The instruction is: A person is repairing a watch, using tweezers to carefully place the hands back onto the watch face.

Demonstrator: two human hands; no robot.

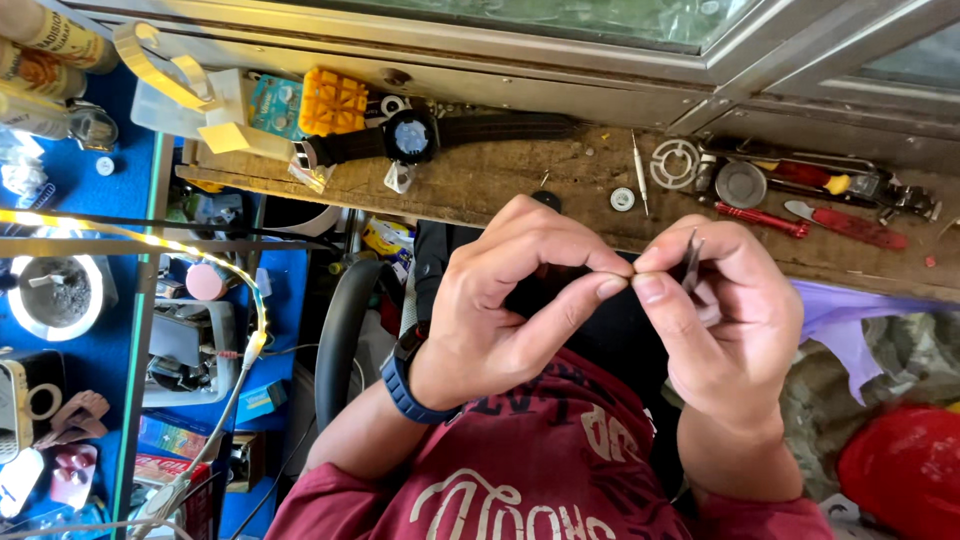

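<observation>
My left hand point(510, 300) and my right hand point(715, 315) meet fingertip to fingertip above my lap, in front of a worn wooden bench edge point(560, 175). The right hand pinches thin metal tweezers point(692, 258) that point upward between thumb and forefinger. The left thumb and forefinger are pressed together against the right fingertips; whatever sits between them is too small to see. A blue smartwatch point(405, 380) is on my left wrist. A black wristwatch point(412, 137) lies flat on the bench beyond my hands.
On the bench: a yellow ridged block point(333, 101), a small round metal part point(622, 199), a thin pin tool point(639, 170), red-handled tools point(850, 222) and a round metal case opener point(675, 163). Blue shelves point(90, 380) with clutter stand at the left, a red object point(905, 470) at lower right.
</observation>
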